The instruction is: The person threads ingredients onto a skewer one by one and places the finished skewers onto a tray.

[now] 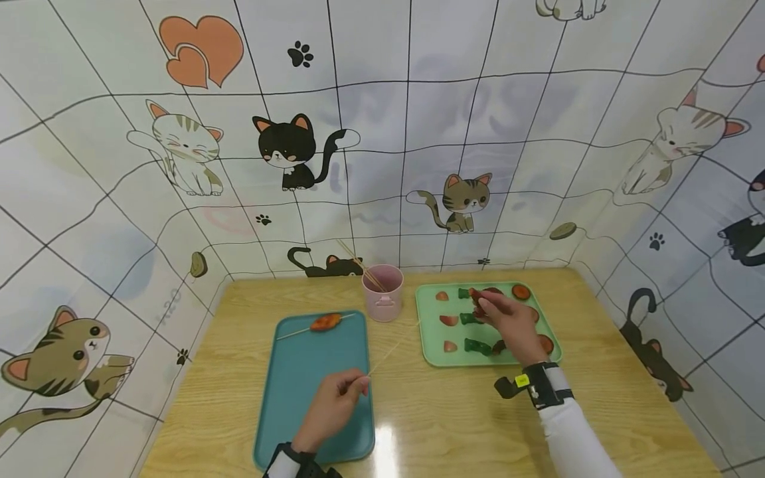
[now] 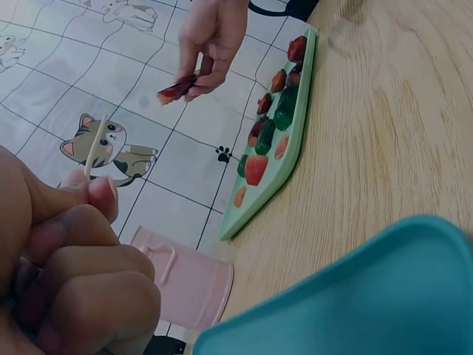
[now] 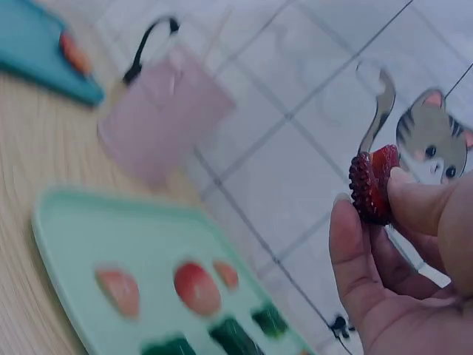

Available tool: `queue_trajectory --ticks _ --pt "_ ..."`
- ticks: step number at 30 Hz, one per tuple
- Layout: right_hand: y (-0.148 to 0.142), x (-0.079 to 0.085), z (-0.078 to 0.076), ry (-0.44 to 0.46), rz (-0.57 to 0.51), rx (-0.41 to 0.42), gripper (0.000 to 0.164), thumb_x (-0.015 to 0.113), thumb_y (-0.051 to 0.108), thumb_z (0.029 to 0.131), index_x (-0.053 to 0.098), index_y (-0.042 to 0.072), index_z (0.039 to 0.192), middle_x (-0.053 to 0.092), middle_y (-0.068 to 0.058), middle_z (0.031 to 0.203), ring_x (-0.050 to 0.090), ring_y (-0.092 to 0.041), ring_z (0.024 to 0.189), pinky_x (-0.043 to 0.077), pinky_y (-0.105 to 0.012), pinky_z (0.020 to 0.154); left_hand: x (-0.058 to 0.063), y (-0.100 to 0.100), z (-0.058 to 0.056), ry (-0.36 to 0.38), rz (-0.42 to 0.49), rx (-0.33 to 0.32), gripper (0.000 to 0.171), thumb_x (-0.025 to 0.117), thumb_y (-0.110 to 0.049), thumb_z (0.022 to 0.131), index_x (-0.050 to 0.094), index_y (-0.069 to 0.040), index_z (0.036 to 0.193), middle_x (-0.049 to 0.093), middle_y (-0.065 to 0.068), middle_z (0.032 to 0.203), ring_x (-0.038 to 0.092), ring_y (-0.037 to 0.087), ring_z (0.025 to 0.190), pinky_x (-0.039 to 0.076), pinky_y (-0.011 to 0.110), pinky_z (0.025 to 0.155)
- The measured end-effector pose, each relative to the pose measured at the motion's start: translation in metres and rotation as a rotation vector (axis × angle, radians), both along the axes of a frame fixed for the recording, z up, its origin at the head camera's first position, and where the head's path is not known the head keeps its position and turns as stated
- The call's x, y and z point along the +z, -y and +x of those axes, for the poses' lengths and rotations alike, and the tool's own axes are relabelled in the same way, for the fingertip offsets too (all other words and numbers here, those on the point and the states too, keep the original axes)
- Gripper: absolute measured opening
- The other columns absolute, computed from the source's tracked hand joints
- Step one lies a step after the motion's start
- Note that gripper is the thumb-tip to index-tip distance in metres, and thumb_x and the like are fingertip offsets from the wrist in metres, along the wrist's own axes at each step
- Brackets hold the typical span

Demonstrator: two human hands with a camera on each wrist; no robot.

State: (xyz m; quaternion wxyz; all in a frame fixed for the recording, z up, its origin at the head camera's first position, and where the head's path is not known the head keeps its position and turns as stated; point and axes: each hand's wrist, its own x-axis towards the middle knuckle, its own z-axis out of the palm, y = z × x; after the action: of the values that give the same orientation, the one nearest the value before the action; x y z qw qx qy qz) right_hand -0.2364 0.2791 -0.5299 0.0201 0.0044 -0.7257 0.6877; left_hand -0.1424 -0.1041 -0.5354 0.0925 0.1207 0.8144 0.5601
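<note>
My left hand (image 1: pixel 335 401) is over the right side of the blue tray (image 1: pixel 293 411). Its thumb and forefinger pinch a thin wooden skewer (image 2: pixel 94 148), whose free end points up toward the green tray (image 1: pixel 435 357). My right hand (image 1: pixel 512 326) is raised above that green tray. Between its thumb and fingers it holds a dark red food piece (image 3: pixel 369 185) with a bumpy, ridged edge. Pale red chunks (image 1: pixel 448 320), green pieces (image 1: pixel 477 346) and round orange-brown slices (image 1: pixel 521 292) lie in rows on the green tray, partly hidden by the right hand.
A loaded skewer (image 1: pixel 325 322) with reddish-orange food lies across the far end of the blue tray. Between the trays, toward the back, stands a pink cup (image 1: pixel 384 307) with wooden skewers (image 1: pixel 352 255) leaning in it. Cat-patterned wall covering (image 1: pixel 382 172) encloses the wooden table (image 1: pixel 442 425).
</note>
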Motion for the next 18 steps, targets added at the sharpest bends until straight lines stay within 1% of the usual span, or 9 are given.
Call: queue_trajectory --ticks 3,6,9,13,16,18 --pt "0.011 0.007 0.008 0.033 -0.074 0.013 0.055 0.065 0.030 0.101 0.055 -0.002 0.144 0.066 0.005 0.123 0.071 -0.011 0.108 0.055 -0.028 0.097 0.003 -0.002 0.002 0.019 0.005 -0.013 0.034 0.058 -0.034 0.104 0.067 -0.008 0.084 0.040 -0.002 0.063 0.030 0.003 0.050 0.030 0.023 0.052" --pt "0.023 0.014 0.015 0.072 -0.142 0.023 0.055 0.065 0.030 0.102 0.054 0.000 0.146 0.063 0.004 0.127 0.070 -0.010 0.109 0.054 -0.026 0.099 0.004 -0.004 0.003 0.020 0.009 -0.020 0.032 0.058 -0.034 0.104 0.067 -0.011 0.083 0.039 -0.002 0.062 0.031 0.003 0.049 0.031 0.023 0.051" --pt "0.033 0.019 0.022 0.128 -0.220 0.014 0.051 0.066 0.028 0.101 0.057 0.002 0.144 0.066 0.006 0.123 0.069 -0.008 0.107 0.055 -0.025 0.098 0.006 -0.006 0.004 0.022 0.014 -0.026 0.032 0.058 -0.035 0.104 0.066 -0.014 0.082 0.038 -0.002 0.061 0.031 0.003 0.049 0.031 0.022 0.052" --pt "0.044 0.022 0.030 0.193 -0.314 0.013 0.047 0.068 0.027 0.100 0.061 0.006 0.141 0.071 0.009 0.118 0.070 -0.007 0.108 0.056 -0.024 0.095 0.007 -0.008 0.006 0.017 0.026 -0.041 0.032 0.057 -0.033 0.105 0.066 -0.013 0.082 0.037 -0.002 0.061 0.030 0.002 0.049 0.030 0.021 0.051" --pt "0.051 0.023 0.035 0.208 -0.340 0.035 0.047 0.068 0.028 0.100 0.060 0.007 0.142 0.071 0.008 0.122 0.071 -0.007 0.111 0.056 -0.024 0.096 0.007 -0.009 0.007 0.016 0.031 -0.049 0.033 0.056 -0.035 0.105 0.066 -0.013 0.083 0.036 -0.002 0.060 0.028 0.002 0.049 0.029 0.022 0.051" --pt "0.056 0.023 0.038 0.205 -0.343 0.047 0.047 0.067 0.028 0.101 0.059 0.005 0.141 0.069 0.003 0.125 0.070 -0.009 0.111 0.056 -0.025 0.096 0.008 -0.010 0.008 0.018 0.030 -0.052 0.035 0.056 -0.038 0.105 0.066 -0.013 0.082 0.035 -0.002 0.060 0.028 0.002 0.048 0.029 0.022 0.051"
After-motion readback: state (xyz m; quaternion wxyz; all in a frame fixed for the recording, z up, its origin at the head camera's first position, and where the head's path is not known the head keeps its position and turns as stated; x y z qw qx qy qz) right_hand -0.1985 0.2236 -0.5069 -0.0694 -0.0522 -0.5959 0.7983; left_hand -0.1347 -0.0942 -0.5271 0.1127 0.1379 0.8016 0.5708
